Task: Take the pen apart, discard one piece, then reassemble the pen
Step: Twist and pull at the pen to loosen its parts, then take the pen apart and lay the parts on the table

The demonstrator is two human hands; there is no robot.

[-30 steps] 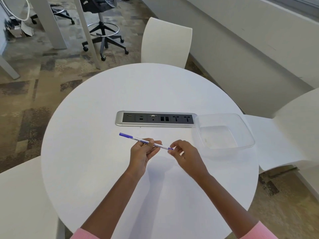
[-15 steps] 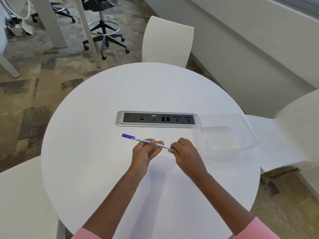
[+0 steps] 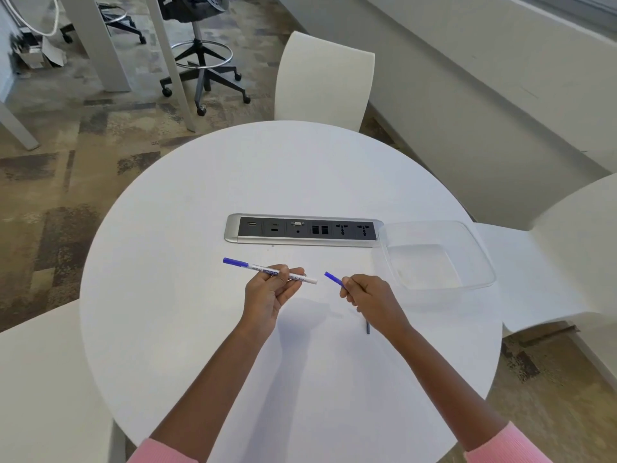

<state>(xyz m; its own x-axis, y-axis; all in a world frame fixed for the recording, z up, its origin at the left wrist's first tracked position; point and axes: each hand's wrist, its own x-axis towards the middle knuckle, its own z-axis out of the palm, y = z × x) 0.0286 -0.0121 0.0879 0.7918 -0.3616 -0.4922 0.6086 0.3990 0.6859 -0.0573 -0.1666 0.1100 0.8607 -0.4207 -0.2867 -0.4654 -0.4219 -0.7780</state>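
Head view: left hand (image 3: 267, 292) pinched the pen barrel (image 3: 270, 271) mid-length, holding it above the table (image 3: 187, 329), blue cap end pointing left, bare white end pointing right. Right hand (image 3: 370, 300) was closed around a blue piece (image 3: 333, 279), only its blue tip showing past the fingers (image 3: 345, 285); piece and barrel were apart, a clear gap between them. A thin dark rod (image 3: 368, 327) showed below the right wrist; could not tell if it lay on the table or hung from the grip, likely part of the same piece. Clear tub (image 3: 480, 259) sat near, right of the right hand, next to the socket strip (image 3: 303, 230). Judgement: pen was apart, discard not yet done. Risks: if that rod is loose, it could roll on the smooth top and get lost off the edge; dropping the wrong part into the tub would leave nothing to refit; ink could smear the fingers or tabletop.
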